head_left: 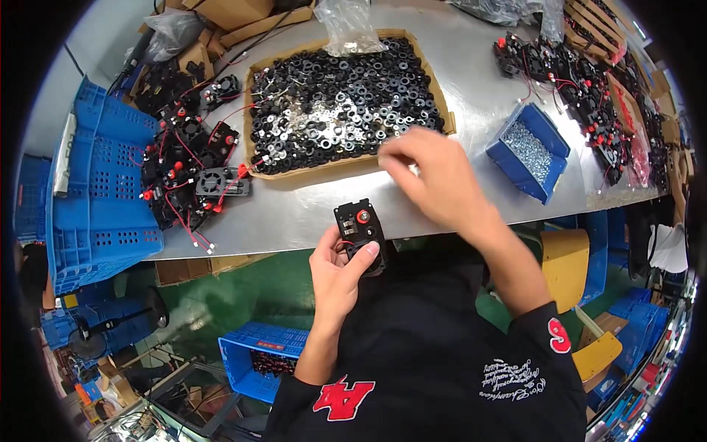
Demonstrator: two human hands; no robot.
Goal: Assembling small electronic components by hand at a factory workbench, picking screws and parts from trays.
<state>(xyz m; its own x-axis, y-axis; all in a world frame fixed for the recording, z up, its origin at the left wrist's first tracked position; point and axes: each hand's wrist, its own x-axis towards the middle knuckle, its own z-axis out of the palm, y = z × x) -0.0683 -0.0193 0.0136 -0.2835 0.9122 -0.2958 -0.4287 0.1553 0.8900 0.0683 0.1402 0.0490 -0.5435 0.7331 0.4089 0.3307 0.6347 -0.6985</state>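
- The head view looks steeply down from head height, facing the table (294,212).
- Its wide fisheye picture takes in the left hand (337,274) and right hand (436,177) fairly near.

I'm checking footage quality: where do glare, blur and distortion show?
Head view: glare whitens washers near the middle of the cardboard tray and brightens the metal tabletop; the right hand looks softly blurred, the left hand sharper; the blue crate bows near the left rim.

matt plas. unit (356,234), shiny mtl tbl (294,211)
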